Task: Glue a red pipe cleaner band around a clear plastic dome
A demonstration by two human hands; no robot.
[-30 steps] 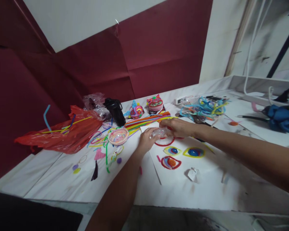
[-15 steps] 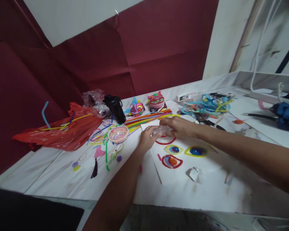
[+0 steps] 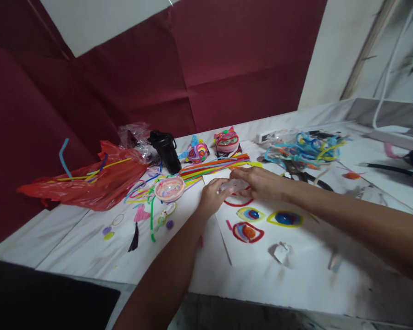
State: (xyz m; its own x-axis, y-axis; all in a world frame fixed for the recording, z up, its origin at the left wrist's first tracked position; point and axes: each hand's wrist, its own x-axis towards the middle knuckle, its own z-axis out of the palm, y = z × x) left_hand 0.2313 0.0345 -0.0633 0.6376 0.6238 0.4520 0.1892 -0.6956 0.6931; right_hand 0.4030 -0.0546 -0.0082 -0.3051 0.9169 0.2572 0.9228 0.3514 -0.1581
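My left hand (image 3: pixel 211 198) and my right hand (image 3: pixel 259 183) grip a clear, see-through plastic piece (image 3: pixel 234 185) from both sides, low over a white sheet of paper (image 3: pixel 216 224). Its exact shape is partly covered by my fingers. Just under it a curved red pipe cleaner outline (image 3: pixel 239 203) shows on the paper. Nearer to me lie a small yellow-edged eye shape (image 3: pixel 250 214), a larger yellow-edged eye (image 3: pixel 285 218) with a blue middle, and a red-edged eye (image 3: pixel 248 232) with an orange middle. A crumpled white scrap (image 3: pixel 282 253) rests to their right.
Behind my hands lies a bundle of colored pipe cleaners (image 3: pixel 215 166). To the left are a pink-rimmed bowl (image 3: pixel 169 189), a black bottle (image 3: pixel 165 152) and a red plastic bag (image 3: pixel 106 183). Scissors (image 3: pixel 304 175) and a tangle of pipe cleaners (image 3: pixel 306 149) lie right. Two decorated figures (image 3: pixel 227 141) stand behind.
The view has shifted slightly, so things at the right appear farther right. Both hands keep hold of the clear plastic piece in about the same place.
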